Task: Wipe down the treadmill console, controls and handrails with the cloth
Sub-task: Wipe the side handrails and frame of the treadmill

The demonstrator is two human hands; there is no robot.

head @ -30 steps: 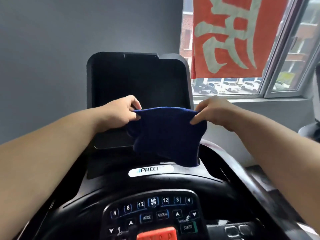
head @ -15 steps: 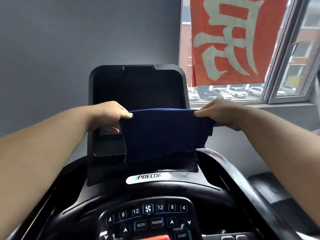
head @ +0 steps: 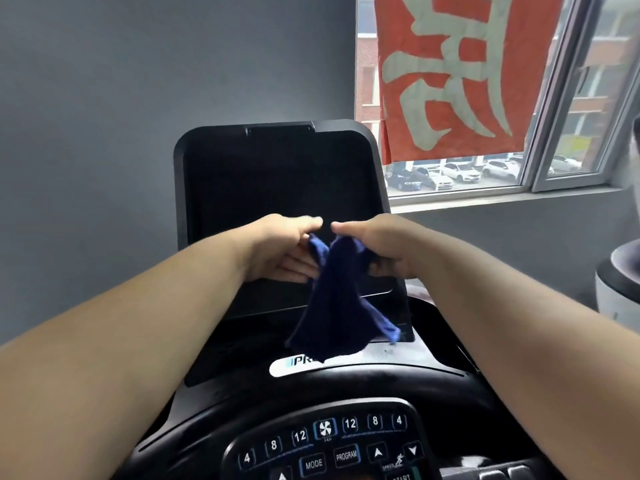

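In the head view, the left hand (head: 277, 249) and right hand (head: 384, 245) now meet in front of the dark console screen (head: 277, 178). Half a second ago they were apart, with the blue cloth (head: 334, 306) stretched flat between them. Each hand pinches a top corner between thumb and curled fingers, so the cloth hangs doubled, its lower edge over the brand badge (head: 294, 363). This looks like folding a pad. Wiping of the screen and button panel (head: 329, 445) probably lies ahead.

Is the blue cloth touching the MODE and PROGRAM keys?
No: the blue cloth hangs from the left hand and the right hand, before the screen, above the keys.
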